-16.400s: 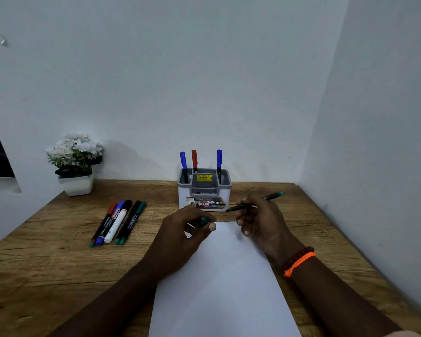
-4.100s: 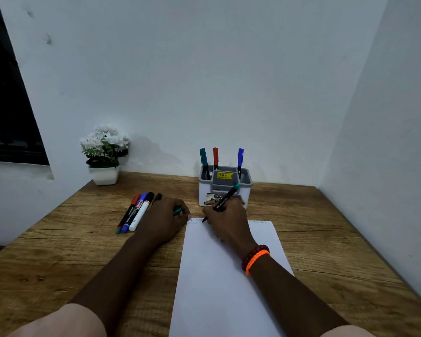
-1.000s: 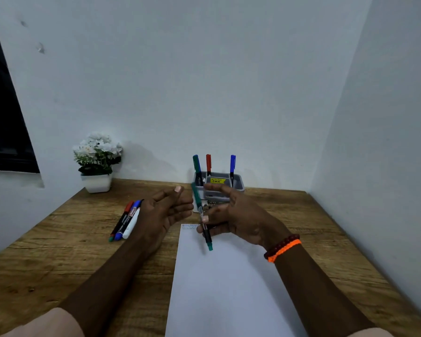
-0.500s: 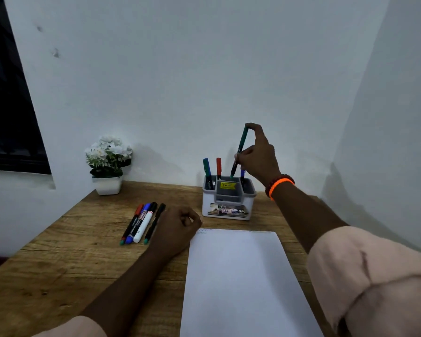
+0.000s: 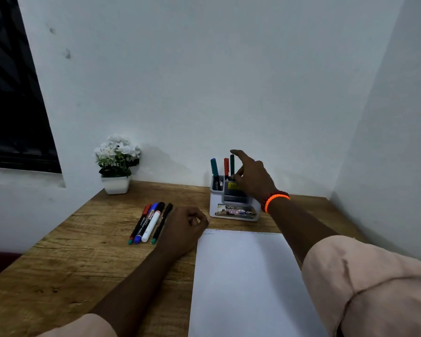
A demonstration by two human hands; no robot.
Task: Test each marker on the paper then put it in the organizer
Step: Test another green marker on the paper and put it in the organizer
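Paper [image 5: 243, 276]: lies nearest on the bench [image 5: 83, 259], faint test marks at its far edge.
Left hand [image 5: 184, 226]: curled, holding nothing, beside four untested markers [image 5: 150, 222].
Right hand [image 5: 252, 180]: forefinger atop green marker [image 5: 232, 164], seating it in organizer [image 5: 233, 203].
Next: likely fetch another marker.

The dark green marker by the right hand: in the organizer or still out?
In. The dark green marker stands upright in the organizer, right hand index fingertip on its top.

- The organizer [image 5: 233, 207] carried a front label [image 5: 236, 211] on which "42" and the letters "OP" could be read.
- Its yellow sticker [image 5: 233, 185] and the print on the marker barrels [image 5: 148, 222] were too small to read.
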